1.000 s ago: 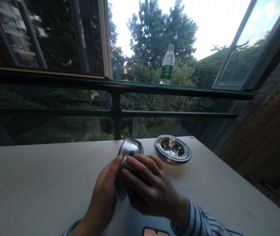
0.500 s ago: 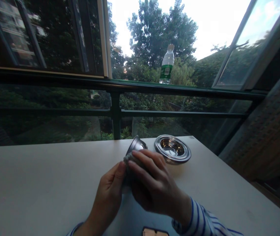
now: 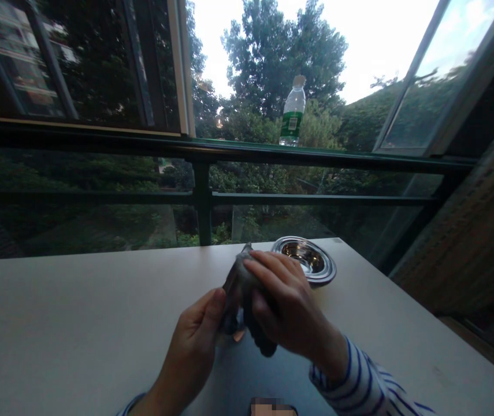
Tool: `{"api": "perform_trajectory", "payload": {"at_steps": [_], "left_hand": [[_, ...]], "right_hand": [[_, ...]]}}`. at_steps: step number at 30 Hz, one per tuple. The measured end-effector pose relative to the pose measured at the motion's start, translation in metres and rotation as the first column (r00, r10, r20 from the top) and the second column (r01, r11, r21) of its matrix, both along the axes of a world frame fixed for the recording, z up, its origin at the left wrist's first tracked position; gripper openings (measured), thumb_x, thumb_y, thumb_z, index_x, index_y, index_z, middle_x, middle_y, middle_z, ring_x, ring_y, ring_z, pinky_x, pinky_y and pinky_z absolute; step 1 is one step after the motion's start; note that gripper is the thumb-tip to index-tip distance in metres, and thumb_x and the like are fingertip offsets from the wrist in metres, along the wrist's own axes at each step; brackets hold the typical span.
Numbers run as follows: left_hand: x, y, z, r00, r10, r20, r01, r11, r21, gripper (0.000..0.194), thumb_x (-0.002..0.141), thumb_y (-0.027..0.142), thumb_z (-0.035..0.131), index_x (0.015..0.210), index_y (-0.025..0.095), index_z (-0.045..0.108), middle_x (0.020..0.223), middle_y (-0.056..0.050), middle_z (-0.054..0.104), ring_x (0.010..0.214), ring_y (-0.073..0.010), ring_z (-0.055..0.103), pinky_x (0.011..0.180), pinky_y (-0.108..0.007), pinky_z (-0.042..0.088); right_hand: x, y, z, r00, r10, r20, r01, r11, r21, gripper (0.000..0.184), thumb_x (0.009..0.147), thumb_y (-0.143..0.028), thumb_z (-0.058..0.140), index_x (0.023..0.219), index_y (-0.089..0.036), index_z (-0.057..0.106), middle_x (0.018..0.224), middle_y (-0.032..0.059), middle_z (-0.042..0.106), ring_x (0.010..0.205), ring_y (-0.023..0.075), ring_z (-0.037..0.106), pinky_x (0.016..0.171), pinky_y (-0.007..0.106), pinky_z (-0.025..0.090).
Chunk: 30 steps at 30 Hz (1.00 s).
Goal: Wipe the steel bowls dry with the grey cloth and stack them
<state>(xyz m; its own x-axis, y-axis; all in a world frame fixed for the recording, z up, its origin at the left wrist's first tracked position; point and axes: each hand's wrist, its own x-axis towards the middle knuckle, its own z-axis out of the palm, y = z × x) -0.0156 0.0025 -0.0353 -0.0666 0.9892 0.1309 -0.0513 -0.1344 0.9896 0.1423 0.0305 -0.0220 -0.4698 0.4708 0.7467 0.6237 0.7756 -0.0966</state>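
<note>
My left hand (image 3: 195, 332) grips the near edge of a shiny metal bowl (image 3: 234, 292), its thumb on top. The bowl is tilted above the table, and much of it is covered. Across it lies my right hand (image 3: 292, 297), fingers curled over a dark grey cloth (image 3: 263, 338) pressed against the bowl. Part of the cloth hangs down below the palm. Just beyond the right hand, more metal bowls (image 3: 327, 271), apparently nested, stand on the table.
The white table (image 3: 77, 323) ends at a dark railing (image 3: 143, 144) by the window. A plastic bottle (image 3: 292, 118) with a green label stands on the ledge. At the near edge a phone (image 3: 273, 409) is partly in view.
My right hand has slid up and away over the bowl with the cloth, covering the far rim that showed before. More of the cloth now hangs below. My left hand has hardly moved.
</note>
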Motion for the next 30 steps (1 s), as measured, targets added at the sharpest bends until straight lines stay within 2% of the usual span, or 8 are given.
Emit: {"api": "perform_trajectory", "payload": {"at_steps": [4,9,11,16,22,24,27,30], "left_hand": [[0.004,-0.002,0.0,0.999,-0.037,0.005,0.037,0.999,-0.024,0.037,0.077,0.048,0.053,0.06,0.016,0.058,0.054,0.001,0.05,0.052,-0.0118,0.042,0.051,-0.023,0.035],[0.001,0.0,0.001,1.0,-0.009,-0.014,0.009,1.0,-0.007,0.035,0.075,0.049,0.056,0.061,0.017,0.058,0.059,0.0,0.054,0.057,-0.0128,0.046,0.052,-0.022,0.037],[0.0,0.0,0.002,1.0,-0.014,-0.01,0.014,1.0,-0.006,0.035,0.075,0.049,0.056,0.061,0.017,0.058,0.058,0.002,0.053,0.055,-0.0117,0.044,0.051,-0.021,0.036],[0.003,-0.002,0.001,0.999,-0.048,-0.02,0.047,0.999,-0.019,0.036,0.078,0.047,0.053,0.061,0.016,0.06,0.056,0.001,0.052,0.052,-0.0103,0.043,0.05,-0.021,0.036],[-0.007,0.004,-0.003,0.998,-0.038,-0.042,0.039,0.999,0.022,0.033,0.078,0.047,0.053,0.066,0.017,0.061,0.061,0.001,0.054,0.059,-0.0118,0.046,0.055,-0.02,0.039],[-0.008,0.005,-0.002,0.999,-0.032,-0.036,0.033,0.999,0.03,0.033,0.077,0.047,0.054,0.064,0.017,0.06,0.06,0.001,0.053,0.058,-0.0114,0.046,0.054,-0.02,0.039],[-0.006,0.003,0.0,0.999,-0.036,-0.025,0.036,0.999,-0.001,0.036,0.077,0.048,0.054,0.062,0.016,0.062,0.056,0.0,0.053,0.053,-0.0106,0.045,0.049,-0.019,0.037],[-0.006,0.003,0.002,0.998,-0.034,0.047,0.038,0.996,-0.081,0.038,0.077,0.049,0.053,0.064,0.015,0.065,0.057,-0.002,0.057,0.051,-0.0113,0.047,0.048,-0.02,0.037]], "right_hand": [[0.007,0.009,0.002,0.989,-0.125,-0.084,0.112,0.984,-0.142,0.035,0.085,-0.02,0.04,0.116,-0.014,0.055,0.116,0.0116,0.058,0.104,0.0244,0.051,0.09,0.044,0.04],[0.001,-0.001,0.0,0.999,0.01,0.038,-0.01,1.0,0.003,0.041,0.08,-0.028,0.05,0.119,-0.017,0.053,0.126,0.0116,0.051,0.112,0.0293,0.045,0.092,0.049,0.036],[0.001,-0.001,0.0,0.999,0.021,0.03,-0.021,1.0,0.001,0.041,0.08,-0.028,0.05,0.119,-0.016,0.053,0.127,0.0109,0.051,0.112,0.029,0.044,0.093,0.048,0.036],[0.008,0.01,0.0,0.989,-0.106,-0.104,0.085,0.979,-0.187,0.035,0.086,-0.02,0.039,0.117,-0.013,0.054,0.118,0.0117,0.057,0.106,0.0235,0.05,0.091,0.043,0.04],[-0.004,-0.007,-0.005,0.998,0.068,0.02,-0.068,0.997,0.02,0.042,0.08,-0.026,0.051,0.121,-0.015,0.052,0.13,0.0116,0.047,0.117,0.0298,0.04,0.095,0.049,0.035],[-0.006,-0.008,-0.006,0.997,0.082,0.011,-0.082,0.996,0.041,0.043,0.079,-0.026,0.052,0.12,-0.016,0.052,0.131,0.0113,0.047,0.118,0.0301,0.04,0.095,0.049,0.034],[0.002,0.007,-0.007,0.993,0.019,-0.116,-0.025,0.998,-0.053,0.037,0.084,-0.025,0.045,0.119,-0.016,0.053,0.126,0.0108,0.052,0.115,0.0264,0.044,0.096,0.047,0.035],[0.014,0.025,-0.007,0.955,-0.074,-0.287,-0.007,0.963,-0.27,0.034,0.088,-0.024,0.037,0.116,-0.016,0.055,0.117,0.0096,0.058,0.11,0.0216,0.051,0.095,0.041,0.039]]}}
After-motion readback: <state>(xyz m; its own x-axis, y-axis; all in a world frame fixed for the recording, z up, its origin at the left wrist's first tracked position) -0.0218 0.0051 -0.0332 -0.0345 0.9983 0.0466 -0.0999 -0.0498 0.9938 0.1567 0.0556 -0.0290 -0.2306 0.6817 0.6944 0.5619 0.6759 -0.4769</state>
